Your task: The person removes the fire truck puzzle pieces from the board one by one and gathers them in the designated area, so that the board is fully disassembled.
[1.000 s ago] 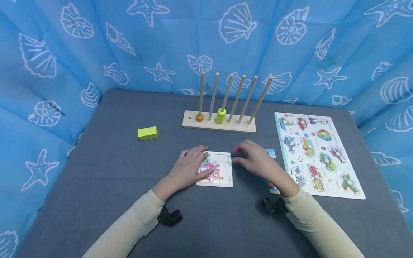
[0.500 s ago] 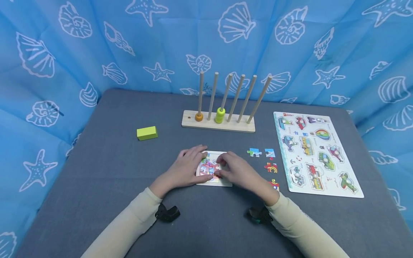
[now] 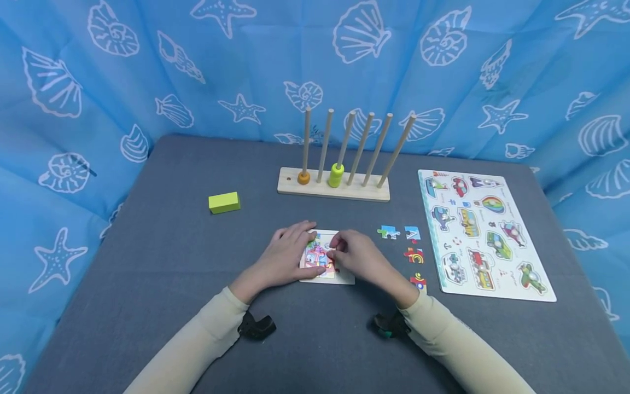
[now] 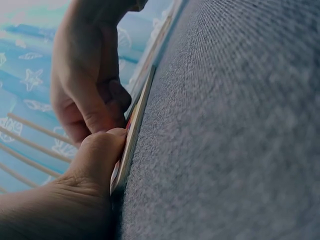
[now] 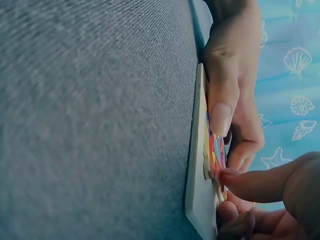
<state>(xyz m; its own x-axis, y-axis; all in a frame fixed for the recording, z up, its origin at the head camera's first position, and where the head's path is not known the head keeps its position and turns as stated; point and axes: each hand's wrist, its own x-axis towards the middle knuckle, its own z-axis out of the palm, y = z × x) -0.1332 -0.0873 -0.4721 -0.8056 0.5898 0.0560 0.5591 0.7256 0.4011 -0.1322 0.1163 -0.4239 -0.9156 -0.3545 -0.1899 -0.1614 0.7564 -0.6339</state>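
A small square jigsaw puzzle in a pale wooden tray (image 3: pixel 346 280) lies flat on the table, its left part filled with colourful joined pieces. My left hand (image 3: pixel 285 254) rests on the tray's left side, the thumb pressing on the pieces and the other fingers near the far left corner. Over the tray's right part, my right hand (image 3: pixel 361 257) pinches a puzzle piece (image 5: pixel 221 179) between thumb and curled fingers, low against the assembled pieces. The fingers mostly cover this piece. Several loose pieces, such as a red one (image 3: pixel 413 255), lie to the right of the right hand.
Behind the tray stands a wooden peg rack (image 3: pixel 334 190) with upright rods, an orange bead and green beads. A yellow-green block (image 3: pixel 224 203) lies at the left. A picture knob-puzzle board (image 3: pixel 487 235) covers the right side. A blue shell-print curtain (image 3: pixel 275 65) hangs behind.
My right hand has moved left from beside the tray onto its right part, uncovering loose pieces at the right. The left hand has stayed on the tray's left side.
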